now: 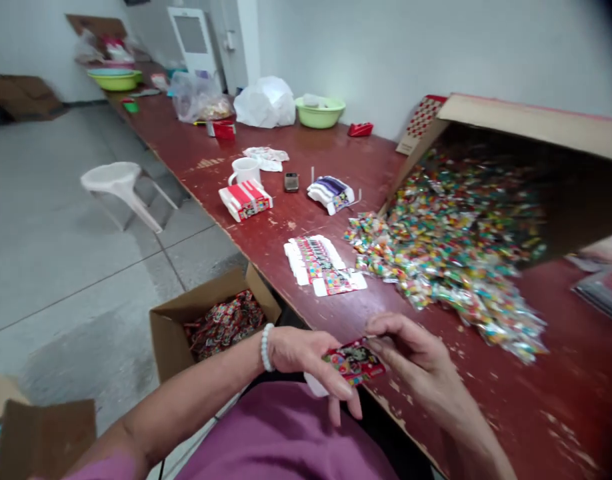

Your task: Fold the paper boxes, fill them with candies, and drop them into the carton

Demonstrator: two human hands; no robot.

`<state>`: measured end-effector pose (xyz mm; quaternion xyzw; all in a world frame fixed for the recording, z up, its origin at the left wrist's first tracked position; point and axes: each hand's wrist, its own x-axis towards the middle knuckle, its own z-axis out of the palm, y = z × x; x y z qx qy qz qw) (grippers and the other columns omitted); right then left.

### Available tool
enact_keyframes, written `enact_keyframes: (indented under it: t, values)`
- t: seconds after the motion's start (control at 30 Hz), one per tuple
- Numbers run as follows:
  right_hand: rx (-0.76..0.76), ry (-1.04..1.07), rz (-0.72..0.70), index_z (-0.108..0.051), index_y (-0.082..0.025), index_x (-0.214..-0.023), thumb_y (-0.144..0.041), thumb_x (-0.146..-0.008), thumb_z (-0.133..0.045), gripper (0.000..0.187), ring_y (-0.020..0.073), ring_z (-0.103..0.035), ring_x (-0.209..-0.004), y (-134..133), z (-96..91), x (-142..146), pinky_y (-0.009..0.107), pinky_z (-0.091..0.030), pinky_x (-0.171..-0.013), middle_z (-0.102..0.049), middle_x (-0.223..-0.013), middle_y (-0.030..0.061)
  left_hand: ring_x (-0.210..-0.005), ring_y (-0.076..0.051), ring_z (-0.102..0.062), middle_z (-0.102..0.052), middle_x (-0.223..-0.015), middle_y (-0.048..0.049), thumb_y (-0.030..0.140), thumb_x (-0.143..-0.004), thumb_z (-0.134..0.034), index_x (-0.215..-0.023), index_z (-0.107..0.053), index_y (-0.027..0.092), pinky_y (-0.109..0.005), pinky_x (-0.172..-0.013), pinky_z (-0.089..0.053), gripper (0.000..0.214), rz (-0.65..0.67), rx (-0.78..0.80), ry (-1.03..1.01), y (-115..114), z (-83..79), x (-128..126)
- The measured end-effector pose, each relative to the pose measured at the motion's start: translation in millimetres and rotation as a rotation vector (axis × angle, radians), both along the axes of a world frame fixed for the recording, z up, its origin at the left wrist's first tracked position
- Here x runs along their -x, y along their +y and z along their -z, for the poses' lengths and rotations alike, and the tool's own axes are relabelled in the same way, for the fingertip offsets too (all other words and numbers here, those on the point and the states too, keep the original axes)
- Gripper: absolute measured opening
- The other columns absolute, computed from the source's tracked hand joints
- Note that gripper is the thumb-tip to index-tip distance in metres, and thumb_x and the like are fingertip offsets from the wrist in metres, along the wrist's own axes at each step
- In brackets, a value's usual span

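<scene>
A small red printed carton (359,362) with a white end flap is held low at the table's front edge. My left hand (306,353), with a beaded bracelet at the wrist, grips it between thumb and fingers. The fingers of my right hand (419,357) pinch the carton's other end, and their tips partly hide it. Just beyond my hands lies a fanned stack of flat printed cartons (319,263). Many small wrapped candies (451,253), in clear packets, spill from a tipped cardboard box (526,113) on the right.
On the dark red table (306,200) stand a white mug (245,170), a red-white carton bundle (246,200), a purple-white bundle (331,193), a small dark device (291,182) and a green basin (320,115). An open floor box (169,343) holds red packets. A white stool (117,180) stands left.
</scene>
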<state>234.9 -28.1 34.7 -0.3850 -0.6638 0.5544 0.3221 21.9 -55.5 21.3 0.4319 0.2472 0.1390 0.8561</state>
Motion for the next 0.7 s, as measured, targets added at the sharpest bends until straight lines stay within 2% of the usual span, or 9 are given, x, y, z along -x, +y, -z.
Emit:
enact_keyframes:
  t: [0.07, 0.13, 0.2, 0.3, 0.4, 0.47, 0.57, 0.63, 0.7]
  values:
    - [0.063, 0.022, -0.043, -0.064, -0.022, -0.094, -0.033, -0.088, -0.065, 0.012, 0.0128, -0.058, -0.061, -3.3, -0.7, 4.4, 0.022, -0.049, -0.052, -0.062, -0.076, 0.0002, -0.064, -0.021, -0.068, -0.071, -0.08, -0.0056, 0.05, -0.067, -0.078, -0.086, -0.073, 0.014, -0.033, -0.068, -0.052, 0.041, 0.025, 0.14, -0.126, -5.6, 8.7, -5.8]
    - [0.151, 0.051, -0.094, -0.061, -0.023, -0.098, -0.034, -0.09, -0.063, 0.014, 0.0096, -0.05, -0.048, -7.1, 1.6, 6.4, 0.02, -0.041, -0.042, -0.058, -0.067, -0.0028, -0.056, -0.018, -0.067, -0.07, -0.072, -0.0052, 0.048, -0.065, -0.079, -0.082, -0.071, 0.011, -0.03, -0.061, -0.052, 0.042, 0.022, 0.212, -0.177, -12.5, 18.3, -13.8]
    - [0.178, 0.075, -0.127, -0.06, -0.023, -0.101, -0.034, -0.092, -0.061, 0.014, 0.0089, -0.048, -0.046, -10.7, 4.4, 6.6, 0.02, -0.04, -0.041, -0.057, -0.066, -0.0032, -0.052, -0.016, -0.065, -0.068, -0.069, -0.0041, 0.044, -0.063, -0.082, -0.083, -0.07, 0.011, -0.027, -0.057, -0.052, 0.041, -0.029, 0.254, -0.177, -18.9, 24.7, -21.1]
    - [0.085, 0.135, -0.045, -0.06, -0.025, -0.109, -0.033, -0.092, -0.061, 0.019, 0.014, -0.061, -0.072, -13.8, 8.4, 4.7, 0.024, -0.052, -0.062, -0.065, -0.091, 0.0028, -0.051, -0.015, -0.064, -0.066, -0.067, -0.0031, 0.042, -0.057, -0.086, -0.087, -0.068, 0.011, -0.026, -0.053, -0.052, 0.046, -0.176, 0.269, -0.163, -25.6, 25.0, -27.9]
    - [0.052, 0.204, 0.109, -0.053, -0.029, -0.125, -0.035, -0.091, -0.062, 0.036, 0.0188, -0.06, -0.101, -15.6, 14.5, 1.6, 0.03, -0.053, -0.081, -0.06, -0.122, 0.0059, -0.051, -0.013, -0.062, -0.064, -0.066, -0.002, 0.037, -0.054, -0.089, -0.087, -0.067, 0.012, -0.023, -0.051, -0.049, 0.047, -0.337, 0.179, -0.136, -29.6, 18.6, -31.0]
    - [0.074, 0.208, 0.146, -0.048, -0.03, -0.131, -0.039, -0.088, -0.065, 0.047, 0.0197, -0.059, -0.102, -18.2, 20.2, 0.3, 0.032, -0.052, -0.083, -0.057, -0.128, 0.0071, -0.049, -0.011, -0.058, -0.062, -0.066, 0.0001, 0.035, -0.053, -0.09, -0.091, -0.066, 0.015, -0.024, -0.052, -0.048, 0.05, -0.437, 0.107, -0.102, -31.5, 14.0, -32.6]
    - [0.085, 0.19, 0.128, -0.044, -0.027, -0.134, -0.041, -0.085, -0.067, 0.056, 0.0212, -0.061, -0.096, -25.8, 27.5, 1.7, 0.036, -0.053, -0.083, -0.059, -0.121, 0.009, -0.053, -0.012, -0.057, -0.061, -0.066, 0.0001, 0.04, -0.052, -0.091, -0.084, -0.066, 0.014, -0.025, -0.056, -0.047, 0.048, -0.49, -0.004, -0.043, -32.8, 8.0, -35.5]
    - [-0.036, 0.14, 0.193, -0.044, -0.027, -0.133, -0.038, -0.087, -0.065, 0.052, 0.0219, -0.061, -0.095, -32.0, 28.8, 3.8, 0.038, -0.053, -0.082, -0.059, -0.117, 0.0092, -0.062, -0.014, -0.061, -0.061, -0.07, -0.0018, 0.045, -0.052, -0.09, -0.079, -0.066, 0.013, -0.027, -0.063, -0.048, 0.048, -0.481, -0.065, -0.034, -32.9, 4.3, -37.6]
    - [-0.299, 0.023, 0.341, -0.05, -0.027, -0.125, -0.03, -0.086, -0.065, 0.042, 0.0235, -0.058, -0.1, -37.5, 25.7, 5.0, 0.04, -0.05, -0.086, -0.055, -0.119, 0.0093, -0.068, -0.016, -0.061, -0.062, -0.076, -0.0024, 0.052, -0.055, -0.087, -0.089, -0.066, 0.014, -0.028, -0.068, -0.048, 0.055, -0.48, -0.096, -0.048, -32.9, 0.8, -39.4]
